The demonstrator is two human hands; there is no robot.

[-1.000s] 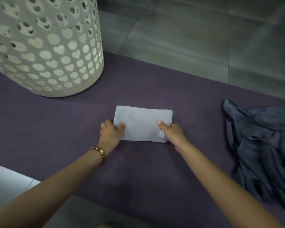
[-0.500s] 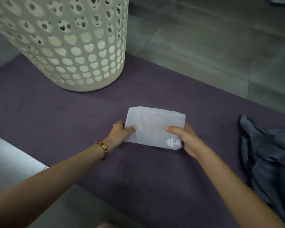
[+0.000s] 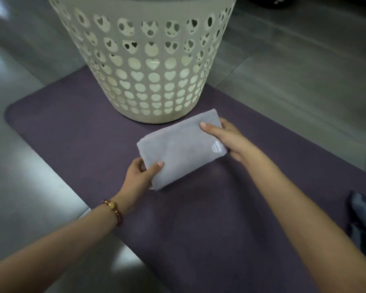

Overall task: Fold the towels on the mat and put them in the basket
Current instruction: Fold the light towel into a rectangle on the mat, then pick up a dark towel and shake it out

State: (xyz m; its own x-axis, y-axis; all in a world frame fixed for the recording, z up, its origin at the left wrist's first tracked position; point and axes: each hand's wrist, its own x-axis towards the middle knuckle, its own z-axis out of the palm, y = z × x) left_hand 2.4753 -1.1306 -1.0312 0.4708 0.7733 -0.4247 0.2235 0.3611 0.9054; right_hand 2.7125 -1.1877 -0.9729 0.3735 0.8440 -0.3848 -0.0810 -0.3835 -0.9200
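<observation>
Grey tiled floor (image 3: pixel 304 60) fills the room around the basket, pale and glossy to its left, darker to its right. A purple mat (image 3: pixel 199 229) lies on that floor, and the cream basket (image 3: pixel 152 60) (its wall pierced with hearts and round holes) stands upright on the mat's far end. Well to the right of the basket, at the frame's edge, a crumpled dark blue towel (image 3: pixel 361 218) lies on the mat. Just in front of the basket's base is the folded grey towel (image 3: pixel 182 149), a neat oblong. Its long axis runs diagonally, the far end pointing right past the basket's foot and the near end pointing left. Each hand holds a short end. The left hand (image 3: pixel 138 176) has its grip closed on the near end, thumb on top and fingers beneath. The right hand (image 3: pixel 226 138) pinches the far end the same way. Whether the towel touches the mat I cannot tell. A beaded bracelet (image 3: pixel 114 210) circles the left wrist, and a small white logo (image 3: pixel 217 148) marks the towel's right-hand end.
</observation>
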